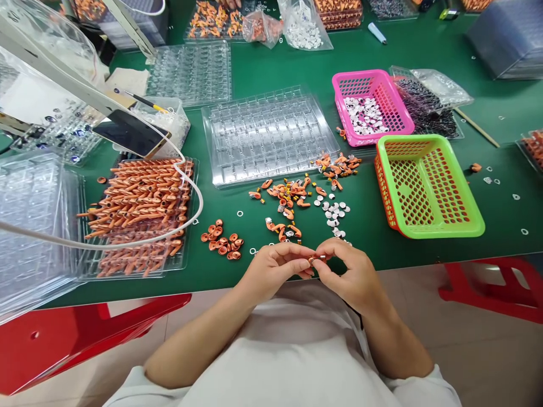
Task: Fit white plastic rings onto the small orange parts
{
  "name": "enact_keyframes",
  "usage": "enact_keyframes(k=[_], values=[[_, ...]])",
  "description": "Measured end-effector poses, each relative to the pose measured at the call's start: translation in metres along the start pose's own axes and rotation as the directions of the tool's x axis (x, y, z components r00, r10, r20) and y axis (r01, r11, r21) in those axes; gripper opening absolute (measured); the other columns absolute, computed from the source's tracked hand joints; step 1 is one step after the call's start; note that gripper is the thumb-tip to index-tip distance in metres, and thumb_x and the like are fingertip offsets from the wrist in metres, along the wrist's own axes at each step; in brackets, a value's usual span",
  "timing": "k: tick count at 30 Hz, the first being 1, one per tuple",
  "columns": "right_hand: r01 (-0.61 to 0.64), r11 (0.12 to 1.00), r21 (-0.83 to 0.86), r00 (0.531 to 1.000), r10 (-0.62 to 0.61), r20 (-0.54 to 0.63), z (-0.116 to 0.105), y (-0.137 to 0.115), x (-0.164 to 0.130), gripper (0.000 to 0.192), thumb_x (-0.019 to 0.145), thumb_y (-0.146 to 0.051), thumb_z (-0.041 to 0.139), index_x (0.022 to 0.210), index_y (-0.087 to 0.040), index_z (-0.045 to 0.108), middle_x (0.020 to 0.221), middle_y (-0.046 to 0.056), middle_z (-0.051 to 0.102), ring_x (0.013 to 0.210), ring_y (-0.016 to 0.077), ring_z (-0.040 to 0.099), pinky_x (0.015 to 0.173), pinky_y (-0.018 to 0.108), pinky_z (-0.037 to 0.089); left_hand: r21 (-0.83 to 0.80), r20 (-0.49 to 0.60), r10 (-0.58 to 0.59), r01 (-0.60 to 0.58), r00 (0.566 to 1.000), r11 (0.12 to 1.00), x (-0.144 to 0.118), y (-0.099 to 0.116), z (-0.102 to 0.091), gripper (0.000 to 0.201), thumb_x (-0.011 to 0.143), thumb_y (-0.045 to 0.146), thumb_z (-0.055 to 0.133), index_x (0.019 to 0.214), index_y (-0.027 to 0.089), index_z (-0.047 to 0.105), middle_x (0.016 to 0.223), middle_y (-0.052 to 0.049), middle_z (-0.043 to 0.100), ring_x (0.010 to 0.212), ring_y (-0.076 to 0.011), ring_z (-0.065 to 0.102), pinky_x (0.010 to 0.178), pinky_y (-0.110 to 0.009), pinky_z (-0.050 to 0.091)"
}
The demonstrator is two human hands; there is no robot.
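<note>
You're pinching a tiny orange part (pixel 316 260) between both hands right at the near edge of the green surface (pixel 424 51). Your left hand (pixel 275 271) is closing thumb and forefinger on one end, and your right hand (pixel 352 274) is nipping the other end, fingers (pixel 328 254) curled tight around it. It looks light, small and probably slippery, so fingertip grips on its ends suit it best. Loose orange pieces (pixel 292 195) and white discs (pixel 335 212) are lying just beyond your hands.

Green work table (pixel 424 51), red plastic stools (pixel 63 339), pale tiled floor (pixel 479 350), even light
</note>
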State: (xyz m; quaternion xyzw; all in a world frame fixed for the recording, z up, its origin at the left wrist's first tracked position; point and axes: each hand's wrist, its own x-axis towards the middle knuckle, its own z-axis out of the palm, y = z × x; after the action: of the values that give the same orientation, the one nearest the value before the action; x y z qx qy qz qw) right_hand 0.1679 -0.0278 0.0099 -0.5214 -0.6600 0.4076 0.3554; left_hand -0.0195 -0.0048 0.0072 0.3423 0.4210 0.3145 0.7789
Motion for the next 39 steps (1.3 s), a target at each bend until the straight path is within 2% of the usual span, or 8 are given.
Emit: enact_keyframes(k=[4,7,14,21,27,33,39], values=[[-0.030,0.995,0.100,0.991,0.016,0.133,-0.008,-0.003,0.003,0.008,0.088,-0.015,0.061,0.083,-0.022,0.060,0.083,-0.001,0.065,0.077,0.0126,0.059,0.073,0.024,0.046,-0.046,0.090,-0.032,0.036,0.995,0.998,0.001,-0.001,-0.006,0.014,0.076,0.018,0.080,0.089,0.016,0.079,0.075,-0.003,0.077,0.065,-0.0108,0.069,0.068,-0.022,0.059],[-0.036,0.991,0.132,0.984,0.012,0.179,-0.011,-0.005,0.004,0.007,0.088,-0.015,0.062,0.084,-0.021,0.062,0.083,-0.001,0.064,0.077,0.0123,0.058,0.073,0.023,0.046,-0.088,0.149,-0.071,0.085,0.986,0.992,0.003,-0.004,-0.011,0.014,0.073,0.016,0.082,0.086,0.017,0.079,0.071,-0.002,0.076,0.063,-0.0104,0.069,0.066,-0.021,0.058],[-0.062,0.984,0.170,0.963,0.015,0.270,-0.015,-0.012,0.000,0.005,0.089,-0.017,0.063,0.088,-0.021,0.066,0.084,0.000,0.065,0.077,0.0126,0.060,0.071,0.024,0.047,-0.119,0.187,-0.139,0.163,0.972,0.979,0.003,-0.003,-0.013,0.018,0.062,0.014,0.088,0.078,0.016,0.080,0.065,-0.003,0.075,0.055,-0.0104,0.066,0.059,-0.021,0.056],[-0.033,0.951,0.308,0.952,-0.063,0.299,-0.013,-0.010,-0.006,0.004,0.089,-0.017,0.063,0.088,-0.020,0.066,0.082,0.002,0.064,0.074,0.0140,0.060,0.067,0.026,0.048,-0.042,0.203,-0.146,0.158,0.968,0.987,-0.006,0.001,-0.010,0.017,0.058,0.016,0.090,0.071,0.018,0.080,0.067,-0.004,0.075,0.062,-0.0160,0.070,0.063,-0.027,0.059],[-0.010,0.919,0.393,0.948,-0.117,0.297,-0.009,-0.009,-0.012,0.005,0.090,-0.018,0.061,0.089,-0.020,0.066,0.084,0.004,0.066,0.075,0.0147,0.062,0.067,0.028,0.052,-0.011,0.225,-0.162,0.169,0.961,0.986,-0.016,0.009,-0.006,0.012,0.061,0.018,0.088,0.071,0.018,0.081,0.064,-0.004,0.073,0.060,-0.0158,0.069,0.061,-0.027,0.058],[-0.041,0.899,0.435,0.948,-0.102,0.300,-0.004,-0.006,-0.014,0.006,0.088,-0.017,0.063,0.085,-0.020,0.067,0.082,0.004,0.066,0.074,0.0143,0.062,0.067,0.027,0.052,-0.032,0.237,-0.145,0.157,0.961,0.987,-0.017,0.009,-0.004,0.009,0.065,0.018,0.086,0.072,0.018,0.081,0.061,-0.004,0.073,0.058,-0.0140,0.068,0.060,-0.025,0.057],[-0.055,0.914,0.401,0.957,-0.066,0.282,-0.002,0.002,-0.009,0.004,0.090,-0.019,0.062,0.088,-0.020,0.066,0.083,0.004,0.066,0.075,0.0148,0.062,0.067,0.027,0.051,0.000,0.145,-0.137,0.139,0.980,0.990,-0.015,0.011,-0.005,0.011,0.064,0.014,0.085,0.073,0.017,0.080,0.065,-0.003,0.074,0.061,-0.0136,0.068,0.062,-0.024,0.057]])
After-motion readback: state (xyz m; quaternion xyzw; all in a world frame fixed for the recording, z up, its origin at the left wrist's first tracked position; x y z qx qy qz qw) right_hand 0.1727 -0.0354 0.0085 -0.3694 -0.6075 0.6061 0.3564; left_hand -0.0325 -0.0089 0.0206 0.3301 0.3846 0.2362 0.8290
